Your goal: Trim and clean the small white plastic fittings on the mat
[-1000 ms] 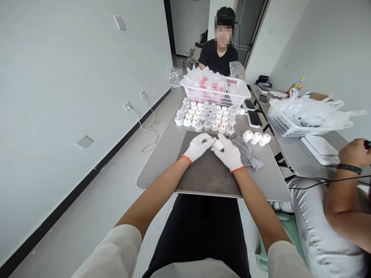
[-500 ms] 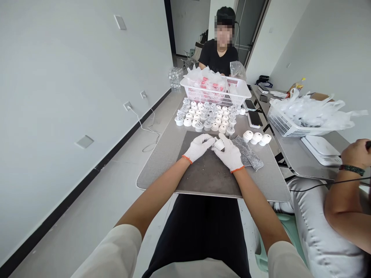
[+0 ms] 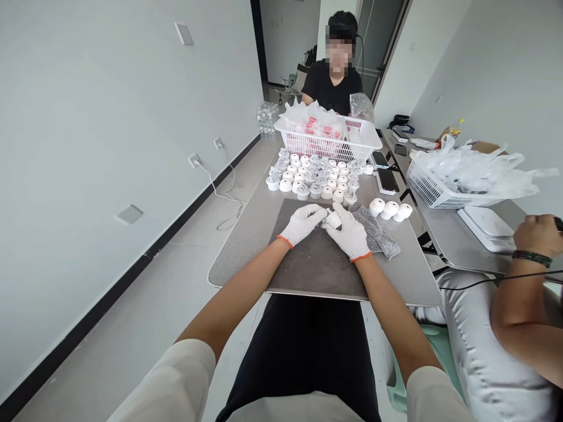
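Note:
Both my hands wear white knitted gloves with orange cuffs and meet over a dark mat (image 3: 314, 266) on the table. In my right hand (image 3: 350, 233) is a small white cup-shaped plastic piece (image 3: 334, 220), tilted, held between thumb and fingers. My left hand (image 3: 304, 224) is closed in a pinch at the piece's left side; a small greyish bit shows there, too small to name. Beyond the mat stand rows of similar white round pieces (image 3: 326, 192), some with greyish, uneven tops. A grey knitted cloth (image 3: 376, 231) lies beside my right hand.
Three white pieces (image 3: 389, 210) stand at the right. A white basket of plastic bags (image 3: 328, 143) sits at the far end, before a person in black (image 3: 332, 88). Phones on boxes (image 3: 387, 180) lie right. Another basket (image 3: 435, 190) and a person's arm (image 3: 528, 281) are at the side table.
My hands stay in nearly the same place, still together at the white piece. The arm of the person on the right has shifted slightly left.

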`<state>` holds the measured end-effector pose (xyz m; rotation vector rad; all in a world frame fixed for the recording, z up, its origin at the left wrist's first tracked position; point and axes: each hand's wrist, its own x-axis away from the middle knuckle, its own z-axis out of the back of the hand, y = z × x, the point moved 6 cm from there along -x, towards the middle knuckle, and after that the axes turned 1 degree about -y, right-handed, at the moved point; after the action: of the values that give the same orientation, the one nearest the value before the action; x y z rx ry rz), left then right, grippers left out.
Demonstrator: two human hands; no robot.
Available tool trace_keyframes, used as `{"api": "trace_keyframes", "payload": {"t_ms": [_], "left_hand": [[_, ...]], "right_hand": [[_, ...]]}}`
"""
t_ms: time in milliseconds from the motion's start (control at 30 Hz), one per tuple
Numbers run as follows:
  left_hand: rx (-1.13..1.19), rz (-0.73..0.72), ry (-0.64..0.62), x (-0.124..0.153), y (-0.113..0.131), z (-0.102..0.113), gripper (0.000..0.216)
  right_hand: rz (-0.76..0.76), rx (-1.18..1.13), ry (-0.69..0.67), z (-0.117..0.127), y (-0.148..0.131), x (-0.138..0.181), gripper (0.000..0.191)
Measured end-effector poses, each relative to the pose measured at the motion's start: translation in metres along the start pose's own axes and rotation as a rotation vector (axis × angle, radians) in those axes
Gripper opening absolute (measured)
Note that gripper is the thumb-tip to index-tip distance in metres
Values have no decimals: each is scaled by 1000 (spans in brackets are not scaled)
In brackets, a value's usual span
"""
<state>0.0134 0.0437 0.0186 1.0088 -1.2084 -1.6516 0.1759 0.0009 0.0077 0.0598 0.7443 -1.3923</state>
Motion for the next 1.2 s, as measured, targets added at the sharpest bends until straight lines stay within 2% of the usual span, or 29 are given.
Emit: {"api": "trace_keyframes", "payload": {"t_ms": [100,333,500,700,800,900,967,1067,1200], "left_hand": [[-26,12,-19,1,1,0,31],[5,-14,85,1,1,3,20],[21,-21,65,-1,-2,4,20],[-4,-46,112,-1,-5,7,14],[-3,-54,129,-1,-5,7,13],[-10,-44,106,-1,-3,6,14],[-18,-40,48,0,-2,2,20],[-37,-60,-25,0,-1,-2,33],[-21,-67,-9,-1,-3,-3,32]], "right_hand": [[1,-1,10,0,1,0,42],[-28,-38,20,1,3,-1,35],[-33,-27,14,1,3,0,33],[-48,32,-48,2,0,-1,43],[-64,78,-111,4,-5,0,57],[-65,89,-134,7,-10,2,72],[-65,89,-138,7,-12,2,74],[-64,92,-140,6,-11,1,70],[-80,80,-129,4,-8,-1,56]]}}
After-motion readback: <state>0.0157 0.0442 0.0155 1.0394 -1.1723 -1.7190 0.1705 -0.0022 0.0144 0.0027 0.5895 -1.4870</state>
